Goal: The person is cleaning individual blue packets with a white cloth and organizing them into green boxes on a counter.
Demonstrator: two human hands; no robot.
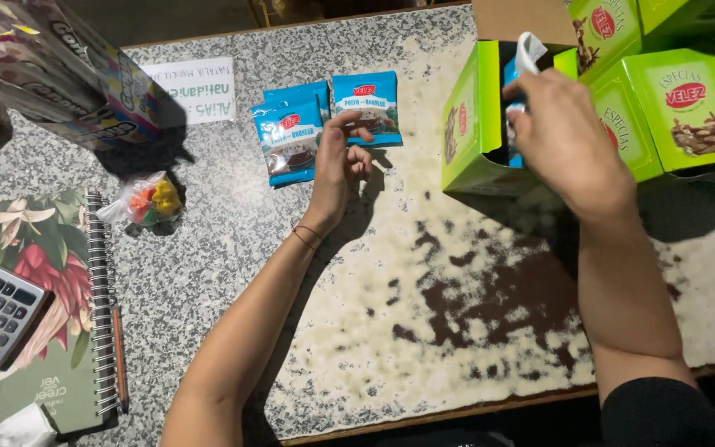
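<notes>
The left hand (337,161) presses its fingertips on small blue foil sachets (324,124) lying on the worn speckled counter (424,298) while the right hand (560,136) pinches another blue sachet (513,112) at the open green cardboard box (473,124), probably mid-unpacking, calling for a clean lift.

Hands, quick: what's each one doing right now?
Left hand: fingers resting on the blue packets, not gripping.
Right hand: closed on a blue packet at the green box.
</notes>
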